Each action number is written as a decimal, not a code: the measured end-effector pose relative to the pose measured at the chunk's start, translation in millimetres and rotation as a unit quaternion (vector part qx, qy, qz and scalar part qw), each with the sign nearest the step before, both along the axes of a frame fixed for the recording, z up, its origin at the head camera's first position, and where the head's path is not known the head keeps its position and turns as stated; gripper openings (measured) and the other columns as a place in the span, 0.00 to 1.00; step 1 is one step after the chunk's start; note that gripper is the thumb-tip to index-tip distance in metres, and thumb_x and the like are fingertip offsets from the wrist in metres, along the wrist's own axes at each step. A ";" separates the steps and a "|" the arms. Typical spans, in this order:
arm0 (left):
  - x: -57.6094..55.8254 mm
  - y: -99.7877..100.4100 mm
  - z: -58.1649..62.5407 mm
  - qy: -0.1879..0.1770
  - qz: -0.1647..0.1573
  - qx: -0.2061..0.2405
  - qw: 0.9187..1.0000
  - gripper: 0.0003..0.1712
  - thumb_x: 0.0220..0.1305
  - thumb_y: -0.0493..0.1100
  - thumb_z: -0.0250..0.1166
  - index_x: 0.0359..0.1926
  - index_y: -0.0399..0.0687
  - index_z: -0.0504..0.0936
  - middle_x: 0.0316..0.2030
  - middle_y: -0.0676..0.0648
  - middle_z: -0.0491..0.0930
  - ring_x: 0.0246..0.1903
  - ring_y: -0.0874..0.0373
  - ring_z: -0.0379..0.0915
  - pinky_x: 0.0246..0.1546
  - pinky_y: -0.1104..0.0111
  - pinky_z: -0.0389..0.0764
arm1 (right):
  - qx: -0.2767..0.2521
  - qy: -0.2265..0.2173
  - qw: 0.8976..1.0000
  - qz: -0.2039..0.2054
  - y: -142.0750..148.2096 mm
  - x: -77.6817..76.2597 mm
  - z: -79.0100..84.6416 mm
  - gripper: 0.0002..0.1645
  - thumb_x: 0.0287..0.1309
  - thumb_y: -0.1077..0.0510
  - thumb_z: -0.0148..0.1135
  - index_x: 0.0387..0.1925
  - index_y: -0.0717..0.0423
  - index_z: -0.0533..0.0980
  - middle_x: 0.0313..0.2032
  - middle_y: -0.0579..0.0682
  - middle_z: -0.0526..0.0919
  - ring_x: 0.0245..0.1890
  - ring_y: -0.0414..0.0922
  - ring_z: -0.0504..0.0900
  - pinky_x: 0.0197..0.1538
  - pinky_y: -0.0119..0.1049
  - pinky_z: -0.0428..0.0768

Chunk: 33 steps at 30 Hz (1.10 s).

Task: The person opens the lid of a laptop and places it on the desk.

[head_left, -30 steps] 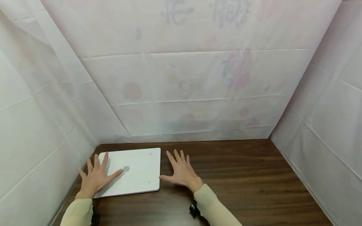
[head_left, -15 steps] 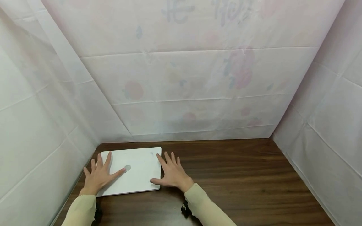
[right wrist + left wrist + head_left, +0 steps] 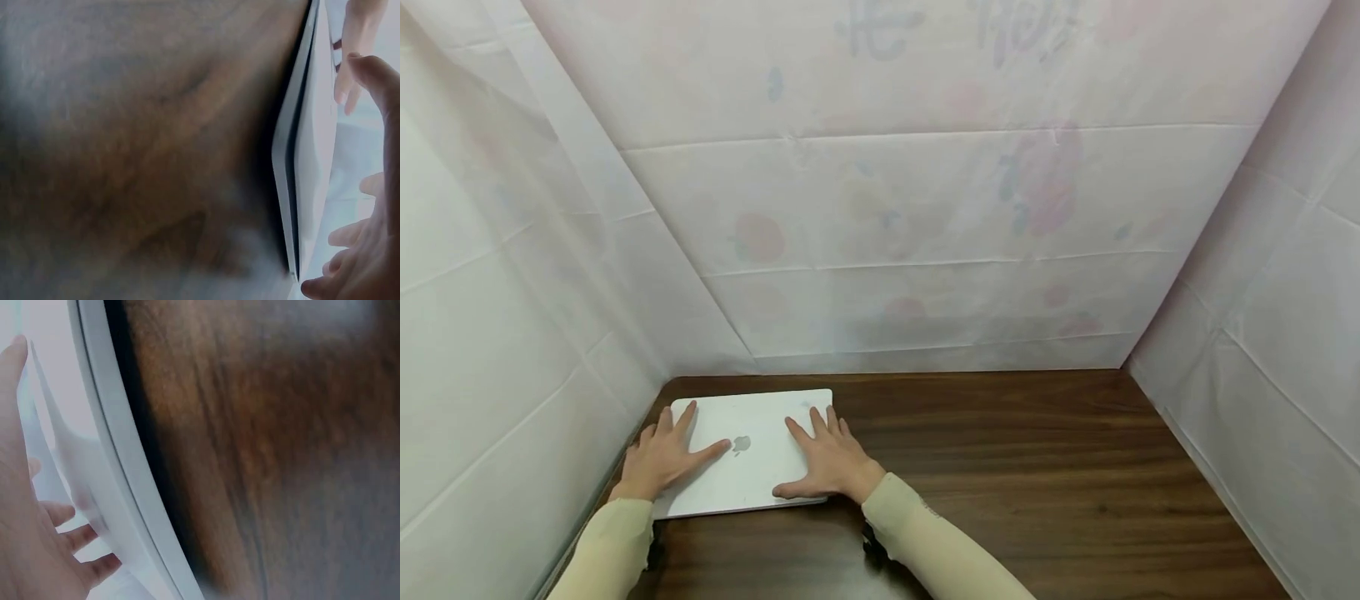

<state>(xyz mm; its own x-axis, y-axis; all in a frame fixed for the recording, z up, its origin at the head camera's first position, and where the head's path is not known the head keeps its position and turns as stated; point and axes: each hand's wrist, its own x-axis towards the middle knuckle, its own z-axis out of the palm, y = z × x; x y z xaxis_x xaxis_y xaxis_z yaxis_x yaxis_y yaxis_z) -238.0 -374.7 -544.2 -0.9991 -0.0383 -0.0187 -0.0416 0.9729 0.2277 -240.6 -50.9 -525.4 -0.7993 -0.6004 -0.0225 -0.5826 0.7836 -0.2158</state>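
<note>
A closed silver laptop with an apple logo on its lid lies at the left of the dark wooden table. My left hand spreads over the lid's left part, its thumb pointing at the logo. Over the right part is my right hand, fingers fanned out and thumb close to the front edge. Seen from the left wrist, the laptop's rim crosses beside the spread fingers. In the right wrist view, the slim gap between lid and base shows, with both hands above the lid.
White sheets with faded prints form a back wall, a left wall and a right wall round the table. The left sheet comes down close beside the left hand. Dark wood extends right of the laptop.
My right hand has moved left, from beside the laptop's right edge to over its lid. The left hand has stayed over the lid's left part.
</note>
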 end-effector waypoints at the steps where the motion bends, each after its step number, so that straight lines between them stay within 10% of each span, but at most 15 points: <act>1: -0.9 0.4 -1.3 -0.002 0.001 0.000 1.000 0.68 0.59 0.85 0.53 0.82 0.43 0.46 0.75 0.18 0.44 0.63 0.12 0.55 0.52 0.20 0.62 | 0.007 0.002 1.000 0.000 -2.0 0.6 -1.1 0.66 0.50 0.12 0.54 0.83 0.32 0.45 0.81 0.58 0.52 0.80 0.66 0.50 0.77 0.57 0.61; 22: -0.2 6.7 -10.2 -0.033 0.013 0.079 0.996 0.67 0.62 0.81 0.54 0.82 0.42 0.43 0.75 0.16 0.26 0.71 0.10 0.29 0.64 0.20 0.35 | 0.018 -0.002 1.000 -0.004 -13.6 10.7 -22.3 0.64 0.47 0.13 0.60 0.81 0.32 0.55 0.81 0.62 0.47 0.81 0.67 0.46 0.78 0.48 0.63; 33: 2.2 11.7 -6.9 -0.031 0.023 0.070 0.997 0.69 0.59 0.82 0.56 0.82 0.41 0.43 0.74 0.13 0.33 0.72 0.12 0.30 0.64 0.20 0.34 | 0.020 0.011 1.000 0.002 -12.3 10.5 -24.4 0.64 0.47 0.13 0.59 0.80 0.34 0.57 0.81 0.63 0.48 0.80 0.68 0.49 0.76 0.49 0.67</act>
